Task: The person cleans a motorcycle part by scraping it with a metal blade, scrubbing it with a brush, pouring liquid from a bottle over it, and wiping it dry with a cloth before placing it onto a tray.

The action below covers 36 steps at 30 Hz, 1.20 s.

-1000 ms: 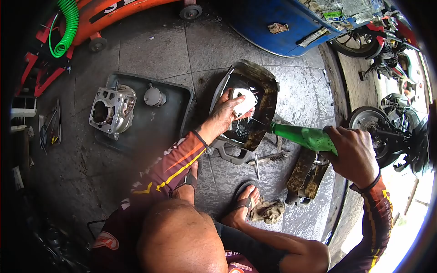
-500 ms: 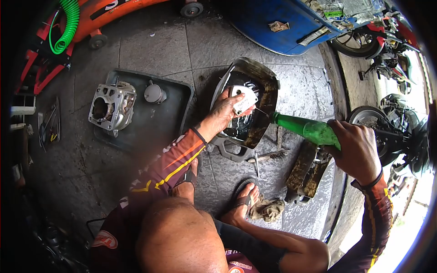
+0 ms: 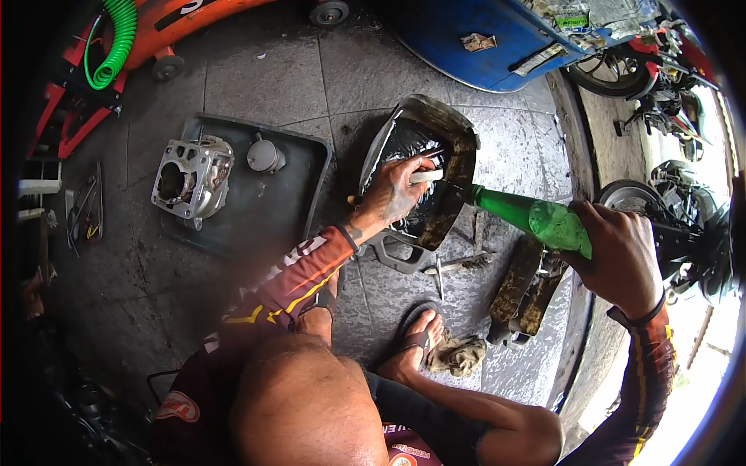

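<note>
My left hand (image 3: pixel 391 190) is closed on a pale metal part (image 3: pixel 427 176), now seen nearly edge-on, above an oily black container (image 3: pixel 465 155) with dark liquid inside. My right hand (image 3: pixel 619 252) grips a green glass bottle (image 3: pixel 528 217) by its wide end. The bottle lies nearly level, its mouth pointing left at the container's right rim, close to the metal part. To the left, a grey tray (image 3: pixel 299 182) holds a silver engine cylinder (image 3: pixel 194 179) and a piston (image 3: pixel 265 156).
A dirty metal piece (image 3: pixel 528 295), a brush-like tool (image 3: pixel 466 262) and a rag (image 3: pixel 458 357) lie near the sandalled foot (image 3: pixel 420 346). An orange tank (image 3: pixel 175 27), a blue object (image 3: pixel 466 46) and parked motorcycles (image 3: pixel 622 74) surround the area. Tools (image 3: pixel 89 210) lie far left.
The metal part in my left hand has turned from showing its broad face to nearly edge-on. My right hand and the bottle have shifted slightly right.
</note>
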Motion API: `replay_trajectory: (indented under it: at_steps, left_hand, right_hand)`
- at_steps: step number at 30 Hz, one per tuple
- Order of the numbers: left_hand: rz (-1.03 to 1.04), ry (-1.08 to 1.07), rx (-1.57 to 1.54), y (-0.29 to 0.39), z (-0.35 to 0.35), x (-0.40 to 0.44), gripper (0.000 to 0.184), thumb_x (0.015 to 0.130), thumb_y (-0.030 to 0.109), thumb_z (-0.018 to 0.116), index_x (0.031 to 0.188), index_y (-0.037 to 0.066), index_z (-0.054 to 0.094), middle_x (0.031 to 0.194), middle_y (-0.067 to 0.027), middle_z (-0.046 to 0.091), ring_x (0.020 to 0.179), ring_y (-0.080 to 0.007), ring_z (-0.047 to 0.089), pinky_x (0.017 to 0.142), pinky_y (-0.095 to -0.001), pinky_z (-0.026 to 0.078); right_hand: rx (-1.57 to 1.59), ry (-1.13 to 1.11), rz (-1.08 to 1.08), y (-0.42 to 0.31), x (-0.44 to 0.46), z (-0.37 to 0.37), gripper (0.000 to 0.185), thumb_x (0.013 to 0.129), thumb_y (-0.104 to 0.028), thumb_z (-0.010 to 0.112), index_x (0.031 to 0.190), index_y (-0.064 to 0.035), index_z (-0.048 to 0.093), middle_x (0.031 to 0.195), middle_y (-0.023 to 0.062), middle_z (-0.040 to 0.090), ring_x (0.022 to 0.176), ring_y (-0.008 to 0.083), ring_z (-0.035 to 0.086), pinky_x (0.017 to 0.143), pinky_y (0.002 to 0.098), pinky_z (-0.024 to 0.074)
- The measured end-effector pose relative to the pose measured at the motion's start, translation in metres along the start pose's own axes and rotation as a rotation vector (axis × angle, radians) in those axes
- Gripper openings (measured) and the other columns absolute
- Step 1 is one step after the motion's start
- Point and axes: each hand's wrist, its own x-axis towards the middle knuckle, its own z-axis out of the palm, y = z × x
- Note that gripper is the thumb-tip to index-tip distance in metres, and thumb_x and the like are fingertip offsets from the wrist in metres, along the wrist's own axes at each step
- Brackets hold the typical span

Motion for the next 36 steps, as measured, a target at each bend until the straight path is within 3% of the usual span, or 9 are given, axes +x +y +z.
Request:
replay_trajectory:
  at_steps: [5,7,10,23,26,28,29,31,36]
  left_hand:
    - [-0.098,0.034,0.050,-0.003,0.002,-0.001,0.034,0.082,0.011,0.075,0.112,0.003,0.062,0.100,-0.0154,0.073,0.087,-0.0184,0.071,0.075,-0.0323,0.055]
    - [-0.088,0.042,0.008,0.001,-0.001,0.000,0.037,0.079,0.016,0.078,0.110,0.003,0.062,0.091,-0.0134,0.072,0.081,-0.0205,0.068,0.072,-0.0344,0.053]
    - [0.108,0.067,0.199,-0.001,-0.001,-0.002,0.027,0.077,0.015,0.078,0.098,0.004,0.066,0.075,-0.0073,0.064,0.072,-0.0219,0.054,0.067,-0.0364,0.047]
    - [0.125,-0.004,0.313,0.004,-0.004,-0.001,0.018,0.077,0.014,0.074,0.090,0.006,0.065,0.076,-0.0049,0.060,0.081,-0.0227,0.054,0.076,-0.0367,0.042]
    - [0.122,-0.052,0.280,-0.008,-0.002,-0.001,0.021,0.081,0.020,0.074,0.095,0.007,0.063,0.086,-0.0063,0.060,0.086,-0.0207,0.053,0.082,-0.0355,0.043]
    - [-0.108,-0.128,-0.024,-0.029,0.006,-0.003,0.027,0.086,0.026,0.072,0.102,0.008,0.060,0.100,-0.0066,0.059,0.094,-0.0163,0.052,0.089,-0.0345,0.044]
    - [-0.110,-0.126,-0.024,-0.027,0.007,-0.004,0.027,0.086,0.026,0.072,0.102,0.008,0.060,0.100,-0.0066,0.059,0.094,-0.0163,0.052,0.089,-0.0345,0.044]
    - [-0.316,-0.169,-0.654,-0.010,0.006,-0.005,0.033,0.090,0.032,0.071,0.107,0.007,0.057,0.110,-0.0064,0.057,0.102,-0.0128,0.052,0.091,-0.0326,0.045]
    - [-0.291,-0.124,-0.578,-0.001,0.014,-0.005,0.035,0.092,0.038,0.066,0.100,0.005,0.055,0.091,-0.0007,0.058,0.085,-0.0101,0.057,0.078,-0.0272,0.048]
  right_hand:
    - [-0.003,-0.018,0.005,-0.004,0.000,-0.009,0.042,0.070,-0.018,0.080,0.105,-0.0047,0.062,0.084,0.0160,0.066,0.075,0.0391,0.064,0.064,0.0470,0.0477]
    - [-0.011,-0.007,0.012,-0.004,-0.001,-0.008,0.041,0.070,-0.018,0.080,0.105,-0.0048,0.062,0.084,0.0157,0.066,0.075,0.0390,0.064,0.064,0.0470,0.0475]
    - [-0.043,0.035,-0.016,-0.001,0.000,-0.005,0.039,0.070,-0.017,0.079,0.104,-0.0049,0.062,0.083,0.0150,0.066,0.074,0.0387,0.064,0.064,0.0474,0.0469]
    - [-0.042,0.022,-0.035,-0.005,0.003,-0.005,0.042,0.068,-0.016,0.080,0.105,-0.0050,0.063,0.084,0.0155,0.066,0.076,0.0383,0.064,0.066,0.0472,0.0468]
    - [-0.042,0.012,-0.024,-0.002,0.003,-0.004,0.042,0.069,-0.016,0.080,0.105,-0.0049,0.063,0.084,0.0154,0.066,0.076,0.0383,0.064,0.066,0.0469,0.0471]
    - [-0.045,0.011,-0.022,0.000,0.003,-0.001,0.042,0.069,-0.015,0.080,0.106,-0.0048,0.063,0.084,0.0153,0.066,0.076,0.0383,0.064,0.065,0.0468,0.0472]
    - [-0.032,0.003,-0.025,-0.001,0.003,0.001,0.042,0.069,-0.015,0.080,0.106,-0.0048,0.063,0.085,0.0153,0.066,0.076,0.0385,0.064,0.065,0.0467,0.0473]
    - [-0.017,-0.008,-0.027,-0.001,0.003,0.003,0.042,0.069,-0.015,0.079,0.107,-0.0048,0.063,0.085,0.0154,0.066,0.076,0.0386,0.064,0.065,0.0467,0.0474]
    - [0.028,-0.007,-0.034,-0.008,0.006,0.007,0.042,0.070,-0.014,0.079,0.108,-0.0040,0.063,0.087,0.0164,0.066,0.078,0.0395,0.064,0.067,0.0472,0.0478]
